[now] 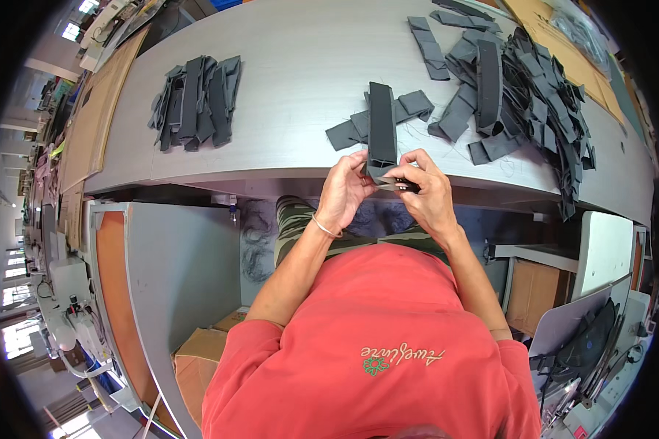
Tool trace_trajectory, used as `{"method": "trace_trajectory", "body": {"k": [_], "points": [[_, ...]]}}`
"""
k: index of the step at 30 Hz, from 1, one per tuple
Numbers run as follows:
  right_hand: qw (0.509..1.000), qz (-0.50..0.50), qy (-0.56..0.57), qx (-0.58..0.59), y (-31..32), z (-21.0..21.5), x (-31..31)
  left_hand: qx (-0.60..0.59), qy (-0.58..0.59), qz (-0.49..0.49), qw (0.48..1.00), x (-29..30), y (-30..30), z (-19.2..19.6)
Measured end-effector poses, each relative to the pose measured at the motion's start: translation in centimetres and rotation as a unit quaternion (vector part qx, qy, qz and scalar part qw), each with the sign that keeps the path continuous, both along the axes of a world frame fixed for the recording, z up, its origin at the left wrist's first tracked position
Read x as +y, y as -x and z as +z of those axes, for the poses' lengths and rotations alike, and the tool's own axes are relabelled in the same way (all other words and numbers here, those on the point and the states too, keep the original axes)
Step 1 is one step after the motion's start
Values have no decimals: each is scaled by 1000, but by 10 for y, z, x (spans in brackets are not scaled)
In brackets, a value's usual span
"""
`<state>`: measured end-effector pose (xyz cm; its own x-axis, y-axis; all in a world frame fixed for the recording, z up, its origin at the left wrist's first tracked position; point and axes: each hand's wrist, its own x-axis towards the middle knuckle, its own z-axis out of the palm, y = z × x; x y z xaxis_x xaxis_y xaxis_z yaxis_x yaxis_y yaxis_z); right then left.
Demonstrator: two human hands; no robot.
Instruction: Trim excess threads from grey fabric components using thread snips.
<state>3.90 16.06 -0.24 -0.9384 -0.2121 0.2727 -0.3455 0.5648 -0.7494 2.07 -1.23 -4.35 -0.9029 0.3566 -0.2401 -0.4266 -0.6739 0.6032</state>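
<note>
While L hand [346, 189] pinches dk strip [382, 121] by its near end, R hand [428, 192] grips sm. blk-handled tool [408, 186] nr bench [285, 110] edge.

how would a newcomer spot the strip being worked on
On the long grey table, look between the left pile and the right pile. At the near edge, the left hand and the right hand, which has a black-handled tool, meet at the near end of a dark strip. Grey pieces show on both its sides; it alone is held.
</note>
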Motion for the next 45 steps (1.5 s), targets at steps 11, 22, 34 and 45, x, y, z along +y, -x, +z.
{"method": "trace_trajectory", "body": {"k": [11, 22, 34, 45], "points": [[997, -70, 30, 28, 15, 11, 12, 138, 151, -23, 979, 25, 12, 14], [994, -45, 76, -68, 25, -6, 11, -28, 65, -30, 997, 18, 7, 17], [945, -87, 269, -166, 25, -27, 22, 51, 97, -56, 992, 16, 11, 3], [817, -82, 496, -281, 43, -31, 37, 411, 555, -22, 722, 56, -3, 18]]}}
